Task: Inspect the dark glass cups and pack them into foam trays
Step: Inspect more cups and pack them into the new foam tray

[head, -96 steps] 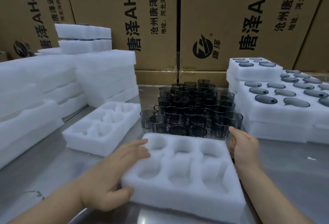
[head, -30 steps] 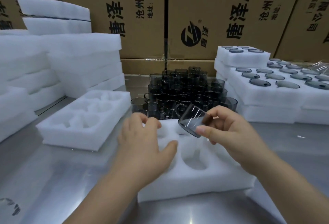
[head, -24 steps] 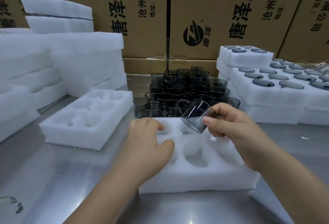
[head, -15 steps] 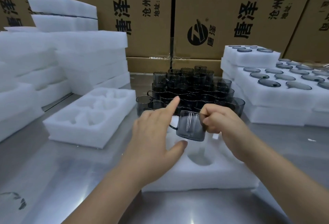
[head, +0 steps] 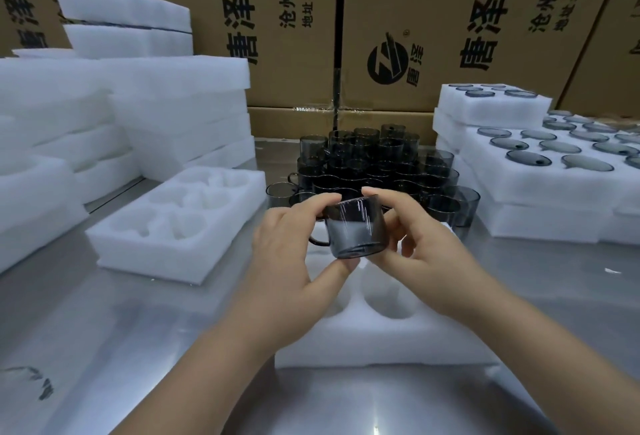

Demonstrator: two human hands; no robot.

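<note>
I hold one dark glass cup upright in the air with both hands. My left hand pinches it between forefinger at the rim and thumb under the base. My right hand grips its right side, forefinger over the rim. Its handle points left. Below lies an empty white foam tray with round pockets. Behind the hands stands a stacked cluster of several dark glass cups.
A second empty foam tray lies to the left. Stacks of foam trays rise at the far left. Packed trays with cups are stacked at the right. Cardboard boxes wall the back. The steel table shines.
My left hand has closed onto the cup, which now sits upright and lower-centred between both hands; before, only the right hand held it.
</note>
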